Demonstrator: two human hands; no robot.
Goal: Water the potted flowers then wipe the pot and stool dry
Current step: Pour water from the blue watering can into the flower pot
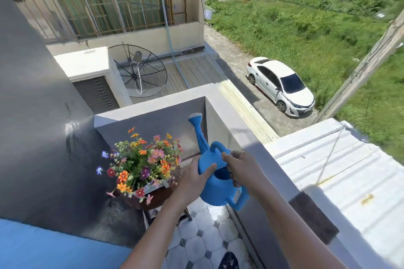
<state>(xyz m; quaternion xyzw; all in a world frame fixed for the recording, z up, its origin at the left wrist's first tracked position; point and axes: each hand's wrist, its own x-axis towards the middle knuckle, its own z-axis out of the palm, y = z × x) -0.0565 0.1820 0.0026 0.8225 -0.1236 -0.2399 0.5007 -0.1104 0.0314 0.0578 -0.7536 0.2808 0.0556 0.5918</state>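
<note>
A blue watering can [216,190] hangs over the balcony floor, its spout [197,129] pointing up and away. My left hand [194,178] grips the can's left side. My right hand [239,167] holds it at the top rim near the upper handle. Left of the can stands a dark brown pot [150,200] full of orange, pink and purple flowers [142,159]. The pot rests on a stool [153,214], mostly hidden beneath it and behind my left forearm. No water is visibly pouring.
A grey parapet wall [251,144] runs along the balcony's right side, with a dark cloth [313,217] lying on its ledge. The tiled floor [196,244] looks wet near the can. A dark grey wall [43,137] stands left. Far below, a white car [279,85] is parked.
</note>
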